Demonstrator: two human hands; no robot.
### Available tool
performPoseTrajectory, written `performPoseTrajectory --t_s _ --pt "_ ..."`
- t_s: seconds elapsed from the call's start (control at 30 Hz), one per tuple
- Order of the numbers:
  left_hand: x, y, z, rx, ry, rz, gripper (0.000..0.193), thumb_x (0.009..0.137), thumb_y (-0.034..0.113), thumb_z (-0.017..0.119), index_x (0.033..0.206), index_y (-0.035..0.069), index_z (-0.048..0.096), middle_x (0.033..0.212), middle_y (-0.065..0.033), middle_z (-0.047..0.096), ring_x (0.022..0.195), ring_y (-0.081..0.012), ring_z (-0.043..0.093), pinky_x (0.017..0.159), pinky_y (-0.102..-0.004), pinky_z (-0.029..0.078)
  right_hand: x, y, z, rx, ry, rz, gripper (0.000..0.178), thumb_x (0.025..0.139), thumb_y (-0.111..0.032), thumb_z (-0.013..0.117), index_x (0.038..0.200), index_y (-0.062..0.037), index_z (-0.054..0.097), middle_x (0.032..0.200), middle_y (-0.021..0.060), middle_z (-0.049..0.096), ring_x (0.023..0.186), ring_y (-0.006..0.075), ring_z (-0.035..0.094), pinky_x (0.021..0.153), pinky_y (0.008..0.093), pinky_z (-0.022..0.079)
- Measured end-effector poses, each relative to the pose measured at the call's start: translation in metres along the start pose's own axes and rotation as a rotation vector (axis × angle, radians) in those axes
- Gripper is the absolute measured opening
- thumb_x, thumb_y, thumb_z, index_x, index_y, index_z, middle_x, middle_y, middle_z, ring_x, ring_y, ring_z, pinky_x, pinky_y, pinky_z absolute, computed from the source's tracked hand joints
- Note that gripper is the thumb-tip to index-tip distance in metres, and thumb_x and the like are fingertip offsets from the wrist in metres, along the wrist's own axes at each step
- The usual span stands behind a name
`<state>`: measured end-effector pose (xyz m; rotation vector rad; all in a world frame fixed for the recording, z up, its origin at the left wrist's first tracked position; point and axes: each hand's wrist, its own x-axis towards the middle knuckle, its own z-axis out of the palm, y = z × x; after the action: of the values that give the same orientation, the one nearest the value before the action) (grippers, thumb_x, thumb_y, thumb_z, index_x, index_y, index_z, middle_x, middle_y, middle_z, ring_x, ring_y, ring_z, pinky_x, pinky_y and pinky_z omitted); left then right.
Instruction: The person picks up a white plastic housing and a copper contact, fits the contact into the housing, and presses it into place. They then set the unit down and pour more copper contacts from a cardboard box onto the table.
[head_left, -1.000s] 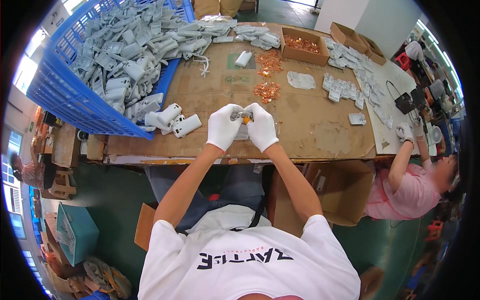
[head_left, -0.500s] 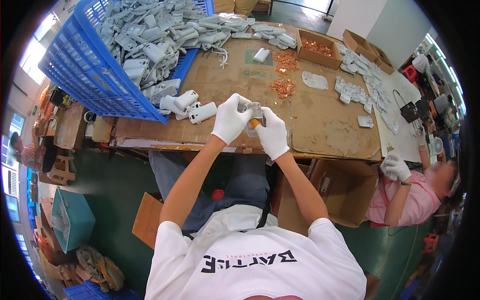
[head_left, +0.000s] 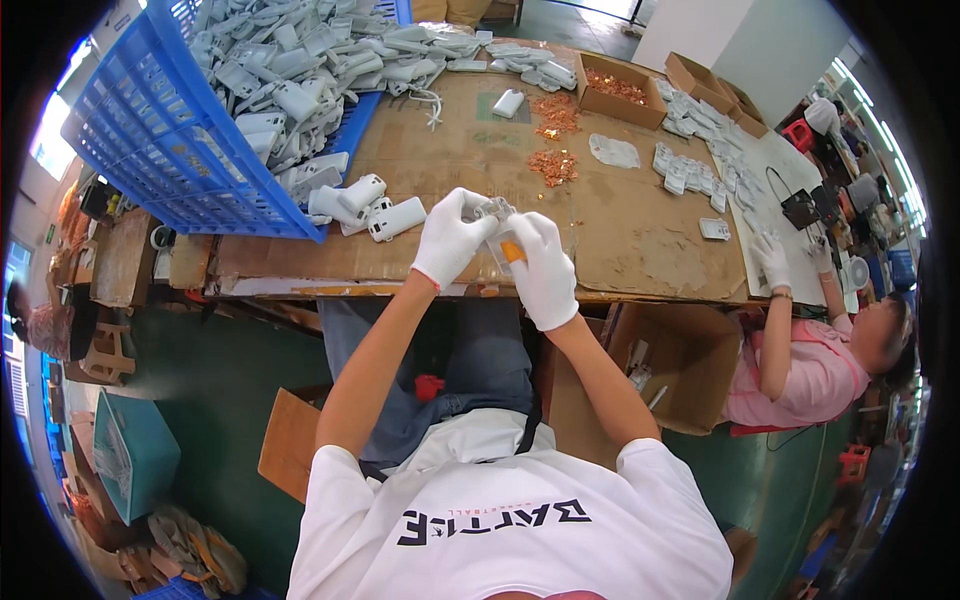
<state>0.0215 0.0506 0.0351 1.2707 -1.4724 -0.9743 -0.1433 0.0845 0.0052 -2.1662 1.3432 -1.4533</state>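
My left hand (head_left: 450,240), in a white knit glove, pinches a small clear-grey plastic casing (head_left: 494,208) above the front of the table. My right hand (head_left: 546,272), gloved alike, has its fingers on the casing's right side. A slim thing with an orange-yellow handle (head_left: 513,251) lies within the right hand; its tip is hidden. Beyond my hands are small piles of copper-coloured metal pieces (head_left: 553,168). To the left, several white plastic housings (head_left: 398,219) rest by the basket.
A blue basket (head_left: 185,140) of grey-white casings lies tipped at left. Far right, a cardboard box (head_left: 622,100) holds copper pieces, near rows of casings (head_left: 690,178). Below the table edge stands an open carton (head_left: 690,375). A co-worker in pink (head_left: 800,370) works at right.
My right hand has turned, bringing its fingers onto the casing's top. The co-worker's gloved hand has moved onto the table. More white pieces show in the open carton. The view has shifted slightly.
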Motion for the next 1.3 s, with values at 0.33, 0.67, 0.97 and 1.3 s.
performPoseTrajectory --t_s 0.33,0.67,0.97,1.3 --pt "-0.028 0.018 0.007 -0.247 -0.169 0.039 0.032 0.081 0.003 0.065 0.113 -0.001 0.067 0.098 -0.0112 0.072 0.09 -0.0134 0.069 0.082 -0.0278 0.054 -0.017 0.003 -0.008 -0.392 0.048 -0.222 0.05 0.075 -0.004 0.069 0.123 -0.0151 0.061 0.12 0.0076 0.059 0.068 0.0235 0.067 0.058 0.0325 0.056" --pt "-0.034 0.012 0.018 0.115 0.015 0.075 0.037 0.078 0.006 0.066 0.115 0.003 0.066 0.098 -0.0161 0.072 0.091 -0.0271 0.072 0.081 -0.0334 0.056 -0.016 -0.008 -0.009 -0.285 -0.021 -0.109 0.039 0.077 0.005 0.067 0.113 -0.0104 0.066 0.111 0.0093 0.065 0.082 0.0273 0.07 0.066 0.0333 0.058" --pt "-0.023 0.019 0.023 0.112 0.095 0.141 0.044 0.075 0.008 0.07 0.118 0.005 0.064 0.095 -0.0197 0.071 0.087 -0.0323 0.072 0.076 -0.036 0.058 0.002 -0.005 -0.007 -0.138 -0.048 -0.058 0.04 0.078 0.006 0.064 0.115 -0.0103 0.066 0.111 0.0099 0.064 0.078 0.0253 0.07 0.064 0.0322 0.058" --pt "-0.017 0.025 0.013 0.143 -0.007 0.043 0.045 0.077 0.006 0.071 0.12 0.002 0.062 0.103 -0.0176 0.072 0.098 -0.0284 0.071 0.083 -0.0334 0.057 0.006 -0.006 -0.007 -0.169 -0.085 -0.081 0.046 0.077 0.004 0.064 0.121 -0.0126 0.066 0.108 0.0093 0.063 0.073 0.0232 0.07 0.062 0.0321 0.058"
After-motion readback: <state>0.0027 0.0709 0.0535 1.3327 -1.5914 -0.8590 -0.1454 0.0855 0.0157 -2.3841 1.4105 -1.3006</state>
